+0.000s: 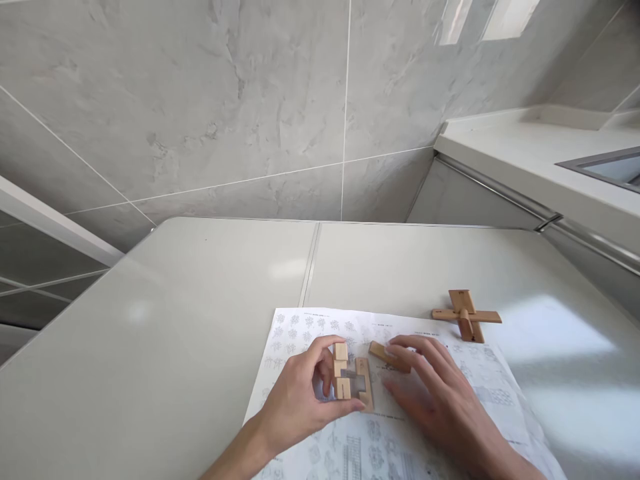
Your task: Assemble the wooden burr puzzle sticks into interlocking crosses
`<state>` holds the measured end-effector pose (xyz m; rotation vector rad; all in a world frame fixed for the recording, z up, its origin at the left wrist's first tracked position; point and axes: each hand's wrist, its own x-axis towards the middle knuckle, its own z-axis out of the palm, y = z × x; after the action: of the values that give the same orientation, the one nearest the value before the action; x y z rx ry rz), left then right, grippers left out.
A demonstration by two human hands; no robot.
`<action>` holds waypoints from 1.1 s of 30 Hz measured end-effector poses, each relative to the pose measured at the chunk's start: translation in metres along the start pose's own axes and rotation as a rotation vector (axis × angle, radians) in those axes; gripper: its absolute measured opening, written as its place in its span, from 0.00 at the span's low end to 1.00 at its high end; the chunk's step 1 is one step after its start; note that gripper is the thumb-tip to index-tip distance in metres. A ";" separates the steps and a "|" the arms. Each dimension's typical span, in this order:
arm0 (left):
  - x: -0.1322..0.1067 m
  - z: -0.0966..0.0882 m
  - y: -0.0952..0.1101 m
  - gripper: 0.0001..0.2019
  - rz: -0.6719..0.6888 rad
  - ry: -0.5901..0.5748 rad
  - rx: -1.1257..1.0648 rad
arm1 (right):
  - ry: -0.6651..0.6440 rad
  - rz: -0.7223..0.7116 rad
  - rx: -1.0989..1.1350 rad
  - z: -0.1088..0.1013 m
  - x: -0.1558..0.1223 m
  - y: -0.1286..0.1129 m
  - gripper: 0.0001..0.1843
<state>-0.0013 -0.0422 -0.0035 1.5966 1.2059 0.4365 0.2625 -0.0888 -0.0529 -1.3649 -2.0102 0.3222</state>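
My left hand (305, 387) is closed around a group of light wooden puzzle pieces (341, 370), with thumb below and fingers above. A notched wooden bar (365, 383) stands beside these blocks, near my left thumb tip; I cannot tell whether it is joined to them. My right hand (435, 387) hovers low on the right, thumb and fingers apart. Its fingertips reach over a loose wooden bar (383, 353) that lies slanted on the paper, partly hidden by the fingers. The right thumb is slightly blurred.
Under both hands lies a large printed sheet (295, 340) with rows of small line drawings. A cross-shaped wooden assembly (463, 315) sits at the sheet's upper right edge. The pale table (175, 333) has a seam in its middle. Grey tiled wall (250, 100) stands behind it.
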 end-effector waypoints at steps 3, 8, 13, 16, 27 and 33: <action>0.000 0.000 0.000 0.36 0.002 0.007 0.004 | -0.111 -0.124 0.020 -0.002 -0.001 -0.008 0.30; -0.001 0.001 0.000 0.34 0.010 0.011 0.005 | -0.193 -0.186 -0.031 0.004 -0.002 -0.015 0.37; 0.000 0.001 0.001 0.36 -0.005 0.031 -0.024 | -0.175 -0.163 0.015 0.007 0.002 -0.020 0.32; 0.000 0.001 0.001 0.37 -0.001 0.047 -0.064 | -0.112 -0.117 0.097 0.004 0.001 -0.022 0.32; -0.005 0.014 -0.005 0.32 0.090 0.000 -0.056 | -0.039 0.069 0.368 -0.001 -0.003 -0.022 0.36; -0.008 0.025 -0.016 0.27 0.421 0.089 0.144 | -0.073 0.166 0.565 0.001 0.000 -0.038 0.36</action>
<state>0.0066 -0.0624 -0.0250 1.9811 0.9798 0.7071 0.2349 -0.1042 -0.0327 -1.1603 -1.6776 0.9465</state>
